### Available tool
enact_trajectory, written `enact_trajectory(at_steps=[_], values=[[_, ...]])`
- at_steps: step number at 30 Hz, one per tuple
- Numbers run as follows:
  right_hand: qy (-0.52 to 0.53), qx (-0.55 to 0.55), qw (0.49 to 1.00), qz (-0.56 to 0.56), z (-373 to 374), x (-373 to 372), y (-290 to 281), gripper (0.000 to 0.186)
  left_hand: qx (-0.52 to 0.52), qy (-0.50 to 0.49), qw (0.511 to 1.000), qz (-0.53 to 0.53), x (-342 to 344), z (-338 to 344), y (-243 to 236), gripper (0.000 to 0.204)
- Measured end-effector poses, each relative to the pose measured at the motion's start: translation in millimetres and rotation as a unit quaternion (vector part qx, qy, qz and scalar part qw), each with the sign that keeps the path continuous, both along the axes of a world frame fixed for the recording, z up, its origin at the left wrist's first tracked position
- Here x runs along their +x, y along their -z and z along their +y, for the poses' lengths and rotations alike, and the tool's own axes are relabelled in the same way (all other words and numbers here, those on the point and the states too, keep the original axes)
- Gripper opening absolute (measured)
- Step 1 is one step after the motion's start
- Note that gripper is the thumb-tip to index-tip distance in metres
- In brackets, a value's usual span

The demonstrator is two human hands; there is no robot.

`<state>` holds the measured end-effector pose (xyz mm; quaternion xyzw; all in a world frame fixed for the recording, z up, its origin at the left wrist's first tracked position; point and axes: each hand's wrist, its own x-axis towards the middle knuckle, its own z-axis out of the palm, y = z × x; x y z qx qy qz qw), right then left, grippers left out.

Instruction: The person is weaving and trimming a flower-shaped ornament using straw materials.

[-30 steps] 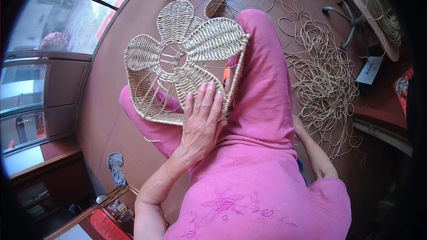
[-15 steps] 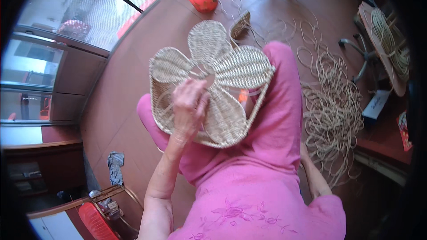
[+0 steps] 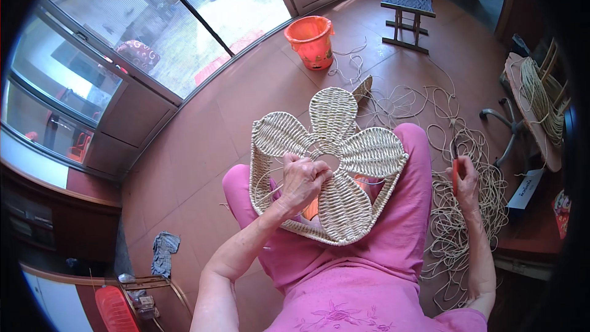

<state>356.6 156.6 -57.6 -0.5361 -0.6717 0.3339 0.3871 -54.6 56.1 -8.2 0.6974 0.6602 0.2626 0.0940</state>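
In the head view, the woven flower piece (image 3: 341,195) rests across the lap (image 3: 344,257). The left hand's (image 3: 301,183) grip curls closed at its centre, exactly what it pinches hidden; the right hand's (image 3: 468,183) wraps a red-handled tool (image 3: 455,177). Best steady the centre, tool tip clear of fingers. A white card (image 3: 523,190) carries dark lettering.

A pale straw-coloured woven piece (image 3: 345,210) sits at the centre of the frame, four rounded petals spread around an open ring, with an angular woven wall along its left and lower sides. Bare strands cross the gap at its lower left. Right of centre, a red-handled tool (image 3: 455,177) stands roughly upright, its dark end uppermost.
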Motion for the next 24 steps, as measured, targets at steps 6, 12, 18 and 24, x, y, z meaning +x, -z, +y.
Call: enact_trajectory(at_steps=[6, 12, 18, 24], values=[[-0.288, 0.138, 0.932, -0.174, -17, -90, -106, 0.05, -0.033, 0.177, 0.979, 0.095, -15, 17, -23, 0.003], [-0.382, 0.157, 0.859, -0.303, -4, -123, -126, 0.045, -0.057, 0.233, 0.969, 0.068, -12, 34, -42, 0.01], [-0.394, 0.164, 0.824, -0.374, 5, -139, -146, 0.049, -0.084, 0.238, 0.967, 0.031, -13, 38, -43, 0.007], [-0.401, 0.111, 0.787, -0.456, 18, -158, -158, 0.045, -0.086, 0.238, 0.968, 0.006, -12, 40, -45, 0.009]])
